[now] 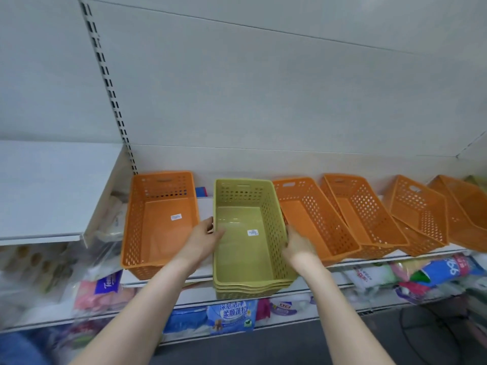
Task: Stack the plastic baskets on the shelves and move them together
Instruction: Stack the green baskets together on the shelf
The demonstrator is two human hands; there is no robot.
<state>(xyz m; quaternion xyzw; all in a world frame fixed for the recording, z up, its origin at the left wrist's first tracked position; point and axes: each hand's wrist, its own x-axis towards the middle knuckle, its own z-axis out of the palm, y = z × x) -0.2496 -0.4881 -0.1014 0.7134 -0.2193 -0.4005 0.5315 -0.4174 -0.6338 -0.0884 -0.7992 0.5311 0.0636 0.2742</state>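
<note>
A nested stack of three green perforated baskets [245, 262] sits on the white shelf [204, 206], its front hanging past the shelf edge. My left hand [204, 239] grips the stack's left rim, thumb inside. My right hand [297, 245] holds its right wall. An orange basket [158, 233] stands just left of the stack. To the right, several orange baskets line the shelf: one [313, 222] touching the green stack, then a nested pair [361, 214], then a tilted one [419, 214], then one [463, 209] at the frame edge.
A slotted upright [110, 85] and white back panel rise behind the shelf. A higher white shelf [52, 191] juts out at the left. Below are lower shelves with packaged tissues and detergent bags [232, 316]. Dark floor lies at the bottom right.
</note>
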